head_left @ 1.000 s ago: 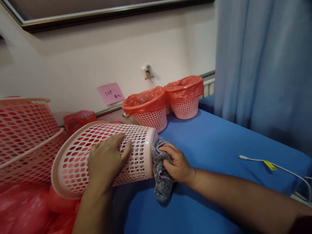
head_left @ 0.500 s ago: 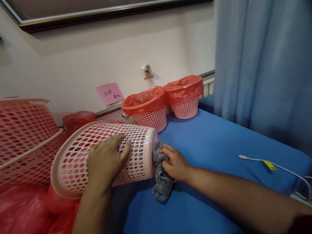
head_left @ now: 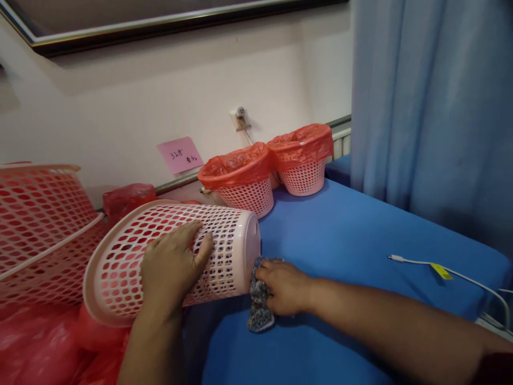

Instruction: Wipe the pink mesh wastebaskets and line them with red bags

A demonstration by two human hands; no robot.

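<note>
A pink perforated plastic wastebasket (head_left: 222,251) lies on its side, its wide rim to the left and its base to the right. My left hand (head_left: 172,262) is curved over its upper side, thumb apart from the fingers, holding it. My right hand (head_left: 286,286) is closed on a rumpled grey cloth (head_left: 260,305) by the lower edge of the basket's base. Part of the cloth hangs below my fingers, and part is hidden under them.
Two wastebaskets with red liners (head_left: 244,195) (head_left: 302,174) stand against the wall on the blue bed (head_left: 340,230). Stacked pink baskets (head_left: 44,224) and red plastic bags (head_left: 40,342) crowd the left. A white cable (head_left: 417,262) lies at right, before a blue curtain (head_left: 433,107).
My right hand and the cloth have slid down along the basket's base, uncovering more of it. The left hand and the basket have barely moved.
</note>
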